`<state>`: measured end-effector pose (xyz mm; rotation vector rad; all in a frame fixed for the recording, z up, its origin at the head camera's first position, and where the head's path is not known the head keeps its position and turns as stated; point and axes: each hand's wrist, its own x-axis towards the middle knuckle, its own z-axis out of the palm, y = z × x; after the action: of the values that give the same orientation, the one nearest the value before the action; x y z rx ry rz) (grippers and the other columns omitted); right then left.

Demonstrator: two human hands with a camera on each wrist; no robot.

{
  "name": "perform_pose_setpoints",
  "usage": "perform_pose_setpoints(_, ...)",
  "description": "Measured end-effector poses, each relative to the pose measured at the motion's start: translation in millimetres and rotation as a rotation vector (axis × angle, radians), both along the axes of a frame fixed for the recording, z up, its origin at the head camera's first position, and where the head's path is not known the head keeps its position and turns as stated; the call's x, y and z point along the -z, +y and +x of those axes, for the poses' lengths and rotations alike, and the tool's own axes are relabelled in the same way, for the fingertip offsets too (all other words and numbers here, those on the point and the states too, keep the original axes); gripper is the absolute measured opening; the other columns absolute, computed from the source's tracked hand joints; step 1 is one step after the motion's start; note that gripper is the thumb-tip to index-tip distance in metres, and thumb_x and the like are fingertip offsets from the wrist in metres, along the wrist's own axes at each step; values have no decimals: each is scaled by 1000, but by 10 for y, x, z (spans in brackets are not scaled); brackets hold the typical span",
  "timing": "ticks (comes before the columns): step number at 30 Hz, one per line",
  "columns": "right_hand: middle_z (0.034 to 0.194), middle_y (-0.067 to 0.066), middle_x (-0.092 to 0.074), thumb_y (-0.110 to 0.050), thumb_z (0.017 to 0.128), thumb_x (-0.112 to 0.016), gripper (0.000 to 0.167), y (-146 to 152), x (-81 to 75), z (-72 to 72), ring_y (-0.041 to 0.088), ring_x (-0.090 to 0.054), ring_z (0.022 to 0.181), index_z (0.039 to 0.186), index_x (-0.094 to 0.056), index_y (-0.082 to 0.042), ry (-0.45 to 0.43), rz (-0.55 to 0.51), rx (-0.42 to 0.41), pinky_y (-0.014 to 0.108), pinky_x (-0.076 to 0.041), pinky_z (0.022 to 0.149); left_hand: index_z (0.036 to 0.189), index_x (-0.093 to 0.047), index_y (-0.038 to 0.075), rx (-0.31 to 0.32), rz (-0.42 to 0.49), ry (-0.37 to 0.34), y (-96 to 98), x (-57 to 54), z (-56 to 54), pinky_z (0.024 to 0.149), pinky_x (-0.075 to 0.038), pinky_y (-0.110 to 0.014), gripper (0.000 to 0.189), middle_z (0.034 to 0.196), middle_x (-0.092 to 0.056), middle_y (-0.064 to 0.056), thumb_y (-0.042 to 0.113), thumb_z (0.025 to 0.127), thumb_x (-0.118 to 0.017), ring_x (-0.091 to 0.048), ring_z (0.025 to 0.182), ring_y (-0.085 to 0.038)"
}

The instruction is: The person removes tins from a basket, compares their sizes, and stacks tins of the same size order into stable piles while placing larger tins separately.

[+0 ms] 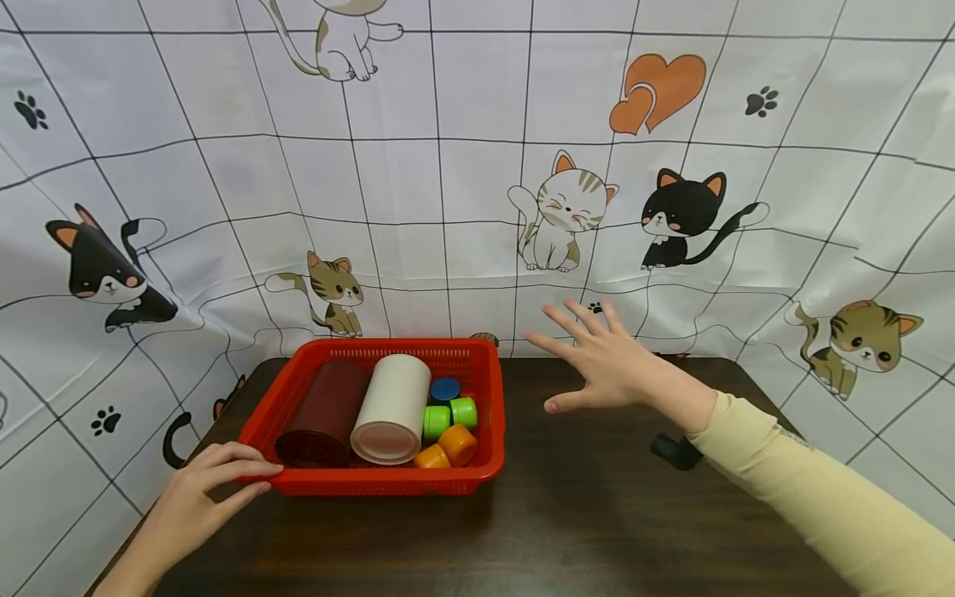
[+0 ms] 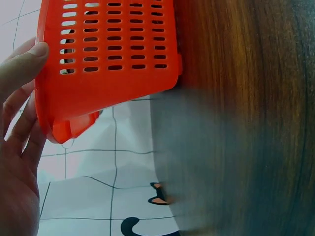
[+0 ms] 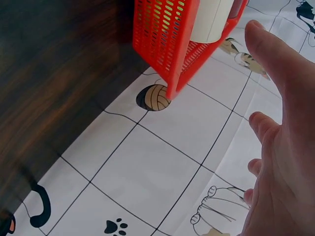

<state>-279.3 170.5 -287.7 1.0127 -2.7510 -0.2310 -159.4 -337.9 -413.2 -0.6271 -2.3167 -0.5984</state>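
Observation:
A red plastic basket with slotted walls stands on the dark wooden table. My left hand grips its near left corner; in the left wrist view the thumb lies on one side of the rim and the fingers on the other. Inside the basket lie a dark brown cylinder, a white cylinder, two green pieces, two orange pieces and a blue round piece. To the right of the basket my right hand hovers with fingers spread, touching nothing.
The dark brown wooden table extends right of and in front of the basket. A white sheet with grid lines and printed cats hangs behind and at both sides. A small black object is partly hidden by the right sleeve.

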Motion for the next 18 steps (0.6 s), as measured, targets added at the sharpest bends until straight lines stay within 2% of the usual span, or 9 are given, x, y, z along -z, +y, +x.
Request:
perform_pose_setpoints(5,167,9,-13,-75,79,-61,93,-132,-10,-78,40,-7,154,156,-28,-34,-22,10,-24,73,-3,115,96,-77,28,26,21,-17,19,-5,-10,81,-38,-3,55,99,-64,13,-7,55,-88,-48,95,9)
perform_pose_setpoints(10,167,9,-12,-72,81,-62,91,-312,-45,-137,39,-4,154,156,-27,-34,-55,43,-24,71,-2,116,97,-76,28,12,22,-44,41,-12,6,81,-38,-2,54,99,-64,12,-7,57,-87,-48,94,11)
perform_pose_setpoints(18,168,8,-9,-64,84,-66,88,-625,-115,-238,38,-4,155,157,-25,-34,-142,50,-39,68,-3,118,98,-77,27,6,26,-47,38,-21,32,83,-37,0,55,100,-65,11,-10,58,-85,-49,97,13)
